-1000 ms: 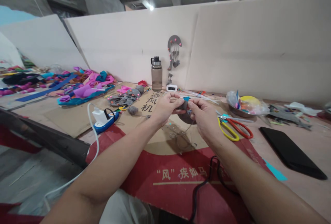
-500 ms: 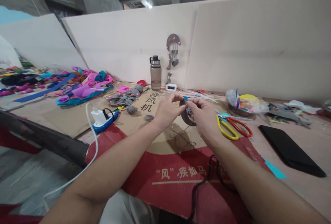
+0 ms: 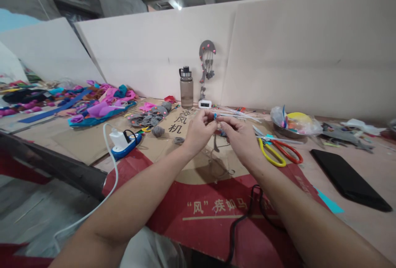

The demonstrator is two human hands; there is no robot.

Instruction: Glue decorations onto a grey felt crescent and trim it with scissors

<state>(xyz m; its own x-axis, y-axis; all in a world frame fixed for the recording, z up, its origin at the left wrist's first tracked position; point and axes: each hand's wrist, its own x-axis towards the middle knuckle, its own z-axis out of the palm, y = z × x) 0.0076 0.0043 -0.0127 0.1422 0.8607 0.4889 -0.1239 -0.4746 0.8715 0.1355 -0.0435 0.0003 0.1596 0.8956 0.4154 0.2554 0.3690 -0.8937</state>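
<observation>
My left hand (image 3: 200, 132) is closed in a pinch, with a small blue piece (image 3: 215, 116) at its fingertips. Close beside it, the thumb and fingers of my right hand (image 3: 239, 138) are pressed together at the same spot. A grey felt piece (image 3: 216, 146) hangs below the fingers, seen nearly edge-on. Fingers hide where the blue piece meets the felt. Thin string (image 3: 221, 169) lies on the cardboard (image 3: 192, 177) under my hands. Scissors (image 3: 272, 152) with one yellow and one red handle rest right of my right hand.
A water bottle (image 3: 186, 90) and a small white digital clock (image 3: 204, 104) stand by the wall, below a hanging grey felt crescent (image 3: 207, 49). Grey felt pieces (image 3: 148, 117) and a blue power strip (image 3: 126, 146) lie left. Rightward are a bowl (image 3: 291, 133) and black phone (image 3: 349, 179).
The grey felt piece has turned from a broad curved face to nearly edge-on. The blue piece and both hands have shifted slightly left, my right hand's fingers now reaching nearer my left.
</observation>
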